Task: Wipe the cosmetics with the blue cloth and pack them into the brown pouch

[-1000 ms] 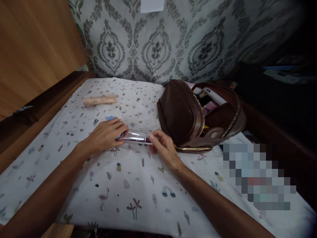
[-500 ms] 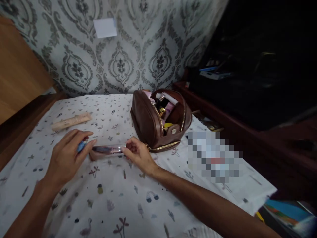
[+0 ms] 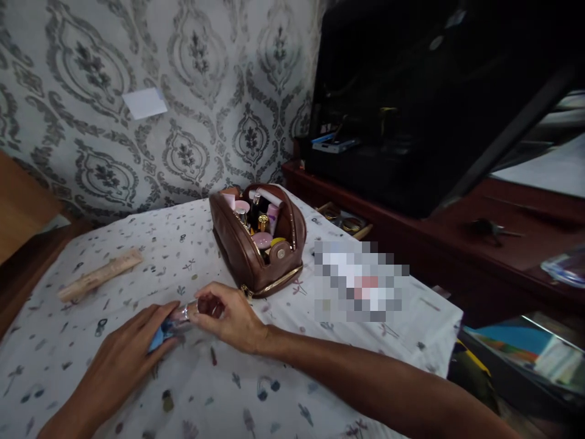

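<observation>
A slim, shiny, see-through tube (image 3: 184,314) with a silvery band lies between my two hands, low over the patterned cloth. My right hand (image 3: 231,317) pinches its right end between thumb and curled fingers. At the other end, my left hand (image 3: 130,341) closes round a small blue piece (image 3: 158,337) that meets the tube. Whether this blue piece is cloth or plastic I cannot tell. Just beyond my right hand stands a brown toiletry bag (image 3: 237,250), unzipped, with bottles, a pink item and a gold-capped bottle (image 3: 263,222) inside.
A beige tube (image 3: 100,274) lies at the left on the white printed cloth (image 3: 256,390). A pixelated item (image 3: 361,280) lies right of the bag. Behind it are a dark red cabinet (image 3: 388,225) and a large black screen (image 3: 411,122). Patterned wallpaper (image 3: 183,152) rises at the back.
My view has swung right, so the bag sits further left. My hands have come closer together along the tube, and less of it shows between them.
</observation>
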Demonstrator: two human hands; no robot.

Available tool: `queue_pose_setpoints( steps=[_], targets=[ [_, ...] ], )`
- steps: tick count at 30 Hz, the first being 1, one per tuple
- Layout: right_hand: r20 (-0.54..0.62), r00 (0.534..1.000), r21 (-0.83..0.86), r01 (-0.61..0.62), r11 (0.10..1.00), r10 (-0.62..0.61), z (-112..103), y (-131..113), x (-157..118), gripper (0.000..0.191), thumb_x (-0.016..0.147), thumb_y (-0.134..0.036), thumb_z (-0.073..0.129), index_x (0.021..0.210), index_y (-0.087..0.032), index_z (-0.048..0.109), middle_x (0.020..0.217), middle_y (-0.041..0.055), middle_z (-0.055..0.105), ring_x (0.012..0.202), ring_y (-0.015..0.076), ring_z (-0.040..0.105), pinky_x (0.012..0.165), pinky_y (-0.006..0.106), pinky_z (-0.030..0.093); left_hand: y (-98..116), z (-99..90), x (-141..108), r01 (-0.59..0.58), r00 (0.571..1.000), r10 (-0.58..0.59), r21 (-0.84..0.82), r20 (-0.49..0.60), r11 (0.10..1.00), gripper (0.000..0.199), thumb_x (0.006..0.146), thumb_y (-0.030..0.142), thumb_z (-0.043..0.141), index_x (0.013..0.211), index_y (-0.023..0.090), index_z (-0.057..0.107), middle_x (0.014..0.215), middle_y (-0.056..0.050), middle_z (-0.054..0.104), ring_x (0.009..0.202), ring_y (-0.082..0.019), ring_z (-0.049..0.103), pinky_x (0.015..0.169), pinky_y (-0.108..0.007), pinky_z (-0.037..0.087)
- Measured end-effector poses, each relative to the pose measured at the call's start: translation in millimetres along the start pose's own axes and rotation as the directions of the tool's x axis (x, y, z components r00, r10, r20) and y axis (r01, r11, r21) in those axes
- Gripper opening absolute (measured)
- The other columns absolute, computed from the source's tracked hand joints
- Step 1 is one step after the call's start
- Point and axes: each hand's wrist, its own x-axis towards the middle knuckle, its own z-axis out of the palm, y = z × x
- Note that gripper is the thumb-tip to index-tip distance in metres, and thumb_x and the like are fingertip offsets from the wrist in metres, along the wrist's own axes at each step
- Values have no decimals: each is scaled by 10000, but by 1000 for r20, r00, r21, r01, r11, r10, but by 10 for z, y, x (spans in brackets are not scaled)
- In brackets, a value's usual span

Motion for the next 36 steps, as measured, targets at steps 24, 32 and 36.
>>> queue_pose_setpoints(
  steps=[24,32,36],
  targets=[
    [192,976,-9,108,994,-105,-34,-149,16,320,731,-305,837,942,-183,630,874,-27,614,729,93,555,649,173,475,695,-362,361,-317,893,374,239,-251,918,310,1038,358,432,1240,211,614,1011,-68,692,956,-237,659,818,-342,509],
    [181,953,-112,267,957,-244,-73,-231,9,351,767,-330,824,979,-185,584,877,-13,570,784,121,550,656,188,446,823,-422,426,-274,875,305,137,-375,952,210,1019,302,496,1116,220,662,1013,-53,660,915,-187,670,784,-279,518],
    [149,955,-112,272,956,-255,-207,-367,-84,341,775,-321,819,1022,-196,619,900,-11,619,809,125,574,758,219,459,856,-536,576,-199,902,183,-1,-391,980,180,1025,285,475,1121,228,616,1009,-30,670,937,-178,671,825,-270,511]
  ],
)
